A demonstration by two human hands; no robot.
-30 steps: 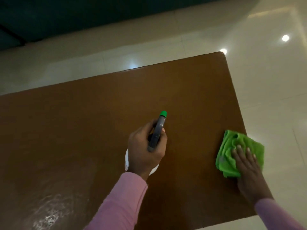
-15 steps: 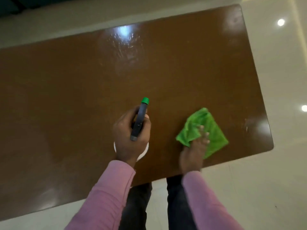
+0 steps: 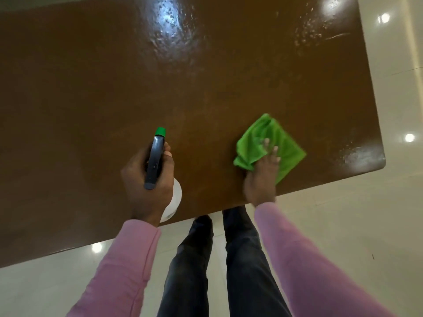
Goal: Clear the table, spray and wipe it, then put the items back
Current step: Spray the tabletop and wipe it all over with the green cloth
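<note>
A brown wooden table fills most of the view, with wet spray droplets shining at its far middle and far right. My left hand grips a spray bottle with a dark trigger head, a green nozzle and a white body, held over the table's near edge. My right hand presses flat, fingers straight, on a crumpled green cloth lying on the table near the near right corner.
Glossy pale floor tiles surround the table on the right and near side, with ceiling lights reflected in them. My legs in dark trousers stand against the table's near edge.
The view has tilted down and drawn closer to the table. My right hand slid the green cloth from the right edge inward to the left. The spray bottle stays in my left hand.
</note>
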